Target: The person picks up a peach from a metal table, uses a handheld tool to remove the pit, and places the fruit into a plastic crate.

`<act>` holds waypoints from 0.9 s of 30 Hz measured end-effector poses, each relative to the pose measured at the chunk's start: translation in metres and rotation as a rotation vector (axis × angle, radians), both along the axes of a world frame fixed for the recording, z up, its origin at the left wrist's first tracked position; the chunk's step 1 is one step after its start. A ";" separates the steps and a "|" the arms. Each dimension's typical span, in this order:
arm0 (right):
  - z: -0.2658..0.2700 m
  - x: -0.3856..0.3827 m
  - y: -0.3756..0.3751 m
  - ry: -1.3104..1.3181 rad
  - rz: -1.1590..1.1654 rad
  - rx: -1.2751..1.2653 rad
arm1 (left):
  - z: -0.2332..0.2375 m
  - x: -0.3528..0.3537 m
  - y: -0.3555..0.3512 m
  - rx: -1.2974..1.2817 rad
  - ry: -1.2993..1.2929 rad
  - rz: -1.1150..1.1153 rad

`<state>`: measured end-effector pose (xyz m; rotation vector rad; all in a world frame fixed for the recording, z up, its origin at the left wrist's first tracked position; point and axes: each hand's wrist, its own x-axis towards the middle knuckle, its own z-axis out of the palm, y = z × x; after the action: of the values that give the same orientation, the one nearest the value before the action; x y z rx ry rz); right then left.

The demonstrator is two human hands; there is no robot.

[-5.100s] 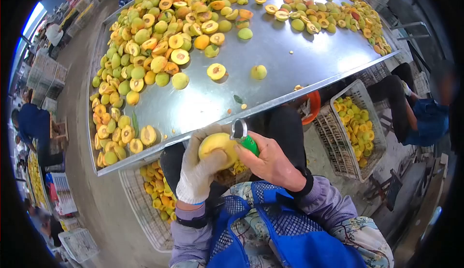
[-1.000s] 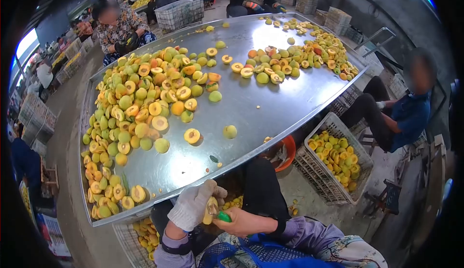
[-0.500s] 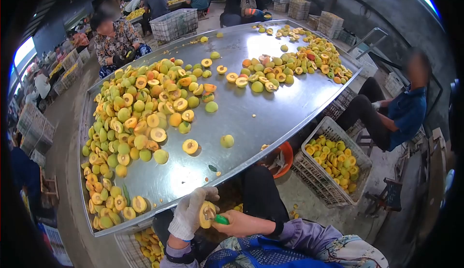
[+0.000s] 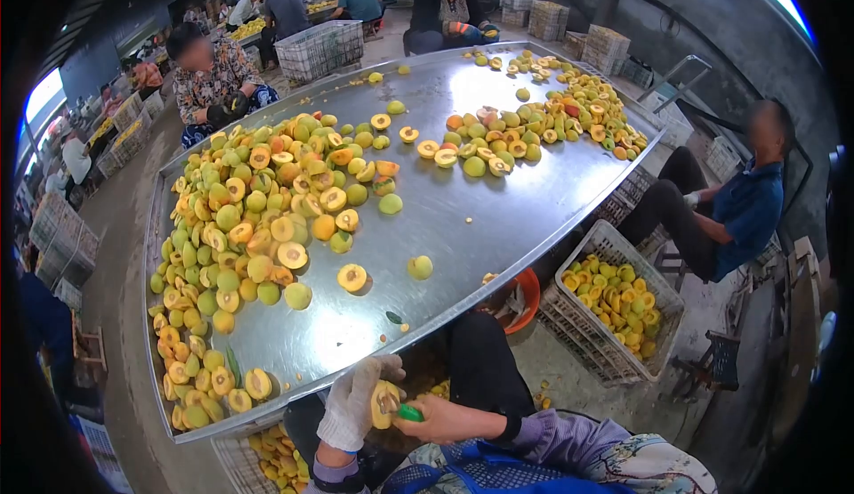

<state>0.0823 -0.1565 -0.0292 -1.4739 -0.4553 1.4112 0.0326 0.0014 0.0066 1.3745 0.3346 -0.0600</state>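
My left hand, in a pale knitted glove, grips a halved yellow peach just off the table's near edge. The cut face is turned toward my right hand. My bare right hand is closed around a tool with a green handle. Its working end is against the peach's cut face, at the pit; I cannot make out its exact shape. Beyond my hands, a large heap of peaches, many of them halved with pits showing, covers the left side of the metal table.
A second peach heap lies at the table's far right. A crate of peach halves stands right of my legs, near an orange bucket. Another crate sits below the table's near edge. Several people sit around.
The view has shifted slightly. The peach half and tool have turned a little in my hands, which keep their grip. The person at the far left has moved their gloved hands slightly.
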 end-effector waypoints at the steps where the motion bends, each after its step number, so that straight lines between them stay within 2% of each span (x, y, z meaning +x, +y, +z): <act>1: -0.001 0.000 0.002 0.005 0.006 -0.006 | 0.000 0.000 0.001 0.016 0.013 0.007; 9: 0.006 0.002 0.010 0.016 0.018 0.015 | -0.007 -0.002 0.012 0.029 0.027 0.000; 20: 0.002 -0.003 0.014 -0.012 0.035 -0.006 | -0.021 -0.010 0.013 -0.158 0.006 0.096; 27: -0.004 -0.006 0.015 -0.013 0.049 -0.003 | -0.029 -0.016 0.016 -0.138 0.010 0.097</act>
<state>0.0763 -0.1417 -0.0330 -1.4838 -0.5005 1.4420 0.0164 0.0171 -0.0223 1.2200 0.3976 -0.0091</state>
